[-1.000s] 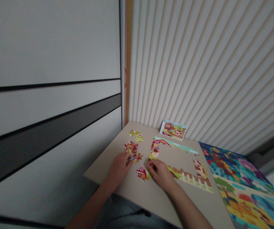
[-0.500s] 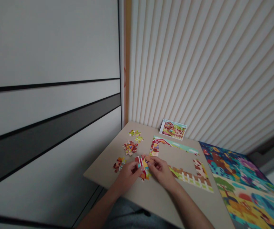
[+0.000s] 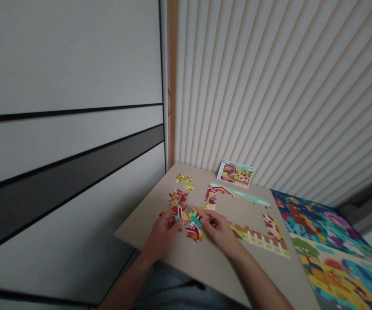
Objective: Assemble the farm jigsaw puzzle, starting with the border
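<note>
Left of the puzzle border (image 3: 258, 242), our left hand (image 3: 164, 227) pinches a red piece (image 3: 179, 211) and our right hand (image 3: 218, 227) a teal-yellow piece (image 3: 195, 216), seemingly comparing them, which calls for aligning edges.

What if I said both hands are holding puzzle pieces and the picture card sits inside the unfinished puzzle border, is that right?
Not quite: the head view shows the picture card behind the puzzle border, near the pleated blind, not inside it. The left hand and right hand are holding puzzle pieces, as you said.
</note>
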`<state>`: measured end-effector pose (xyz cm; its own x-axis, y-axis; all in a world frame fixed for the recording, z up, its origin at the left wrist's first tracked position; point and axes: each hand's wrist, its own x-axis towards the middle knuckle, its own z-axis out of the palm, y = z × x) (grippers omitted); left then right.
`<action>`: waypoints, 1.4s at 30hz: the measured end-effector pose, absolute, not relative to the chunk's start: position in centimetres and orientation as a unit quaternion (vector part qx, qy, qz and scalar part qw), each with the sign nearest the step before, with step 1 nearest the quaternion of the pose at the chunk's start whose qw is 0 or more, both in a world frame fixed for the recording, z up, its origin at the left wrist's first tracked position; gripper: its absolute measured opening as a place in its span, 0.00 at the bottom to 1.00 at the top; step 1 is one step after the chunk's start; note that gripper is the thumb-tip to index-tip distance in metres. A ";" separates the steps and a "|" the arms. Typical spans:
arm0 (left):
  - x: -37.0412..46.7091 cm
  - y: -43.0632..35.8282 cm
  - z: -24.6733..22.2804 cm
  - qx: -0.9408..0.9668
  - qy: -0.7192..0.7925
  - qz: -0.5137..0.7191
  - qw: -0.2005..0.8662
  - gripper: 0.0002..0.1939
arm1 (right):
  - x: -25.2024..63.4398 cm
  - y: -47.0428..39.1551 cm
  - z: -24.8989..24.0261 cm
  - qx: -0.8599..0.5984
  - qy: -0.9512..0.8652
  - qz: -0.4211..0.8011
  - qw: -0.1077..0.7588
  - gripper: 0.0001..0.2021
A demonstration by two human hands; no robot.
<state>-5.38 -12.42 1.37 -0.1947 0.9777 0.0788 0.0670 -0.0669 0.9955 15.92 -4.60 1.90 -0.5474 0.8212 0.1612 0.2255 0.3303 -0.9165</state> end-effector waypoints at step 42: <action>-12.3 -13.0 -1.4 0.487 0.721 0.448 0.204 0.26 | 8.7 6.7 2.5 -0.516 -0.781 0.223 0.274 0.23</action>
